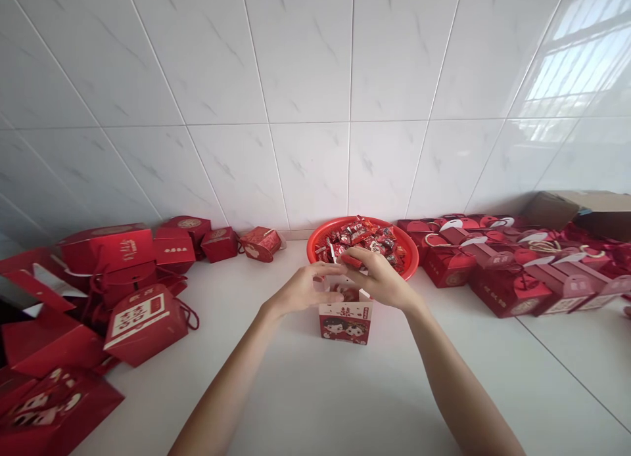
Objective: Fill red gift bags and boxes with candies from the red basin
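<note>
A small red and cream candy box point(345, 326) stands upright on the counter in front of me, its top open and two cartoon faces on its front. My left hand point(306, 286) is at the box's left upper edge, fingers closed around a flap there. Above the opening, my right hand point(377, 278) curls its fingers about a small red piece that looks like a wrapped candy point(351, 260). Inside the box, partly hidden by the hands, something reddish shows. Just behind stands a round red plastic basket point(312, 247) heaped with wrapped candies point(362, 231).
Several red gift boxes point(142, 321) are piled at the left, some tipped over. One small red box point(261, 243) lies near the wall. Rows of closed handled boxes point(510, 288) fill the right side, with a brown carton point(552, 209) behind. White tiled wall point(310, 167) bounds the counter.
</note>
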